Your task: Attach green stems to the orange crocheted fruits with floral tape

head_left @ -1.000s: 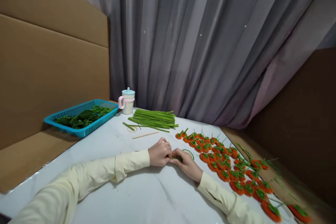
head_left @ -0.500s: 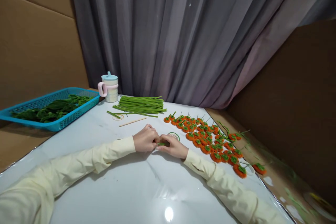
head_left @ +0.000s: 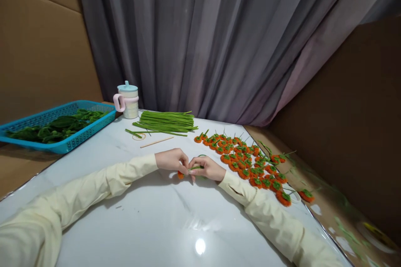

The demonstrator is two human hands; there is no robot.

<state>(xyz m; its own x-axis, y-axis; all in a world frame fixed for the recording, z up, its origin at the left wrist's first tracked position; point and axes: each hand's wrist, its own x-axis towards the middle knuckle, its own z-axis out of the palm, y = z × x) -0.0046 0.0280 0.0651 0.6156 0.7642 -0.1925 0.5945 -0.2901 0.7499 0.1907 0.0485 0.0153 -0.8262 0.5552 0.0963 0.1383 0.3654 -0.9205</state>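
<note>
Carries on white marbled tabletop (head_left: 140, 225): lidded cup (head_left: 130, 110) at rear, green stems (head_left: 167, 122) beside it, pale stick (head_left: 156, 142) in front, orange-and-green pieces (head_left: 241, 164) clustered right.

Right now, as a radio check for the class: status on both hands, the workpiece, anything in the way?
Left hand pinching small orange piece. Right hand holding green strip, close beside. Orange-and-green pieces to the right, not blocking.

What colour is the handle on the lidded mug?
The handle is pale pink, seen in the head view.
</note>
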